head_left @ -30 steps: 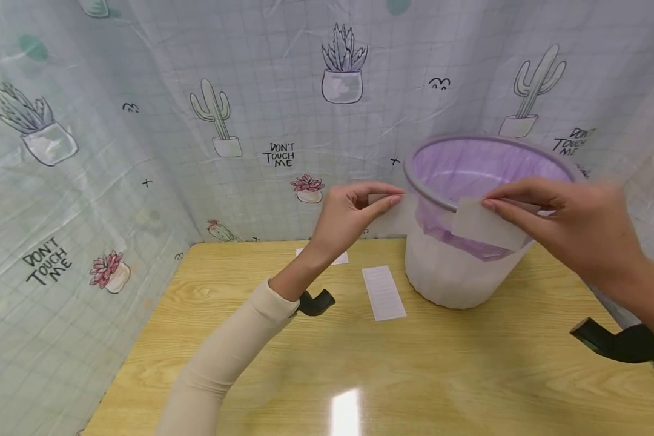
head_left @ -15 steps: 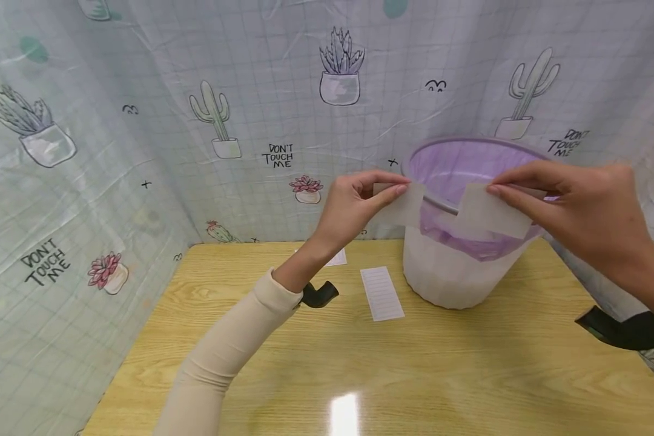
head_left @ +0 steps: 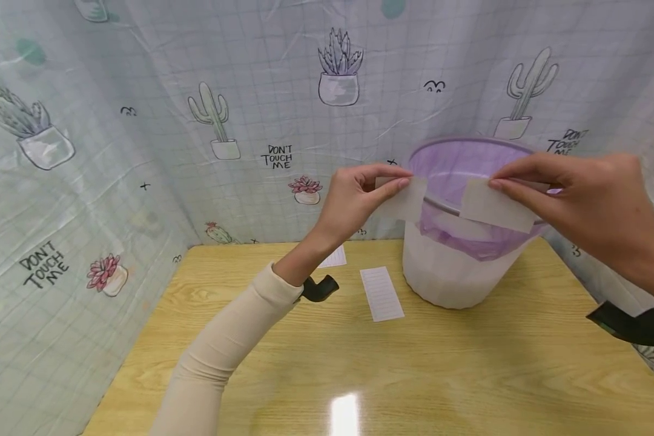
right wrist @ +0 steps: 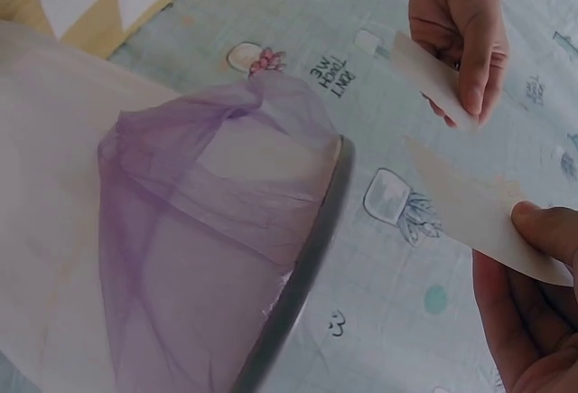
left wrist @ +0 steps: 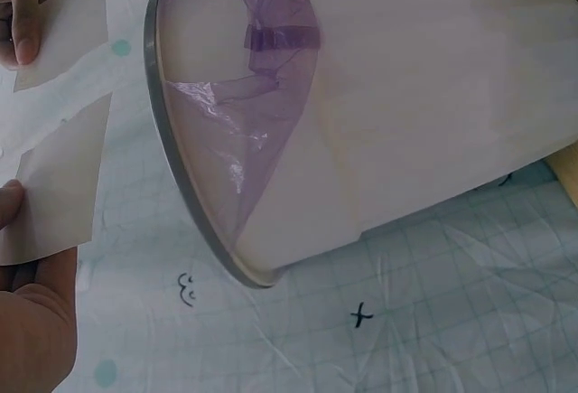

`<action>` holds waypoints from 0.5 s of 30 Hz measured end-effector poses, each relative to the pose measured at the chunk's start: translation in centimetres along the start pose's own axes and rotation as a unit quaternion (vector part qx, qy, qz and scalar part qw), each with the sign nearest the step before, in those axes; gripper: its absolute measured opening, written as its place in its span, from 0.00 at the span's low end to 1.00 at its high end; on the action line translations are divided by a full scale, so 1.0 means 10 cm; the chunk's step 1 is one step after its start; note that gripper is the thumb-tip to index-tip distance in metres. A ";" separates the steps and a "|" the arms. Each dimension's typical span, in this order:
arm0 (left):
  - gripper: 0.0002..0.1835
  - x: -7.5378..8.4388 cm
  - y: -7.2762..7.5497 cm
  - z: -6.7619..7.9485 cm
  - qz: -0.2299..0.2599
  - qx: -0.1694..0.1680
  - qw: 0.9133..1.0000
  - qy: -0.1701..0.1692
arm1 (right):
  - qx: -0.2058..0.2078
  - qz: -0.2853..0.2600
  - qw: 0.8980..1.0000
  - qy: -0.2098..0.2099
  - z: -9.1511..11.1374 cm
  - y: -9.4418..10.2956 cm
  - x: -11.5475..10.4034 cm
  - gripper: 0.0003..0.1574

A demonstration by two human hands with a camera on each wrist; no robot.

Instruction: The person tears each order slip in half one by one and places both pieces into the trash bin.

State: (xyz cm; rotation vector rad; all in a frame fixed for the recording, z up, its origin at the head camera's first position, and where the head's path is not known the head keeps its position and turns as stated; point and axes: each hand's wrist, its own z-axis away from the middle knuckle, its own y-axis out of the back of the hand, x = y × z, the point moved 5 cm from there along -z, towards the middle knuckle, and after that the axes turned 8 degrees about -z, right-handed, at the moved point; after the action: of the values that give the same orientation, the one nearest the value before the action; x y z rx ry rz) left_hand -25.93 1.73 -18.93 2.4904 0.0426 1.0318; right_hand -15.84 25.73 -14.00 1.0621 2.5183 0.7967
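Note:
My left hand (head_left: 349, 197) pinches a plain pale piece of paper (head_left: 412, 203) between thumb and fingers, in front of the left part of the bin's rim. A second pale piece of paper (head_left: 493, 206) is pinched by my right hand (head_left: 588, 203), overlapping the rim in the head view. A gap separates the two pieces. Behind and below them stands a white bin (head_left: 441, 275) with a grey rim (head_left: 441, 206) and a purple liner (head_left: 463, 158) folded over its edge. From the right wrist, the nearer paper (right wrist: 470, 203) shows a slightly ragged edge.
A lined white slip of paper (head_left: 382, 293) lies on the wooden table (head_left: 360, 357) left of the bin. Another slip (head_left: 335, 257) lies farther back, partly behind the left wrist. A cactus-printed curtain (head_left: 251, 121) hangs behind and at both sides.
Both hands have risen slightly, bringing their pieces of paper higher against the bin's rim. The bin and the slips on the table stay in place.

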 end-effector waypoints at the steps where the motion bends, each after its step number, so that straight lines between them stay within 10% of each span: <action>1: 0.08 0.00 0.00 -0.01 -0.001 0.000 1.000 0.000 | -0.004 0.002 1.000 0.001 -0.01 0.00 0.00 0.06; 15: 0.08 0.05 0.01 -0.11 -0.023 -0.008 0.999 -0.025 | -0.033 0.040 0.998 0.022 -0.09 0.04 -0.03 0.07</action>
State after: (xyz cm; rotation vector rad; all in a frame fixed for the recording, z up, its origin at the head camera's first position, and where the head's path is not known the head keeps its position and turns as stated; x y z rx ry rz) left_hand -26.34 2.15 -17.87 2.4880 0.0754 0.9471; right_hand -15.78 25.39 -13.05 1.1405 2.4813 0.9274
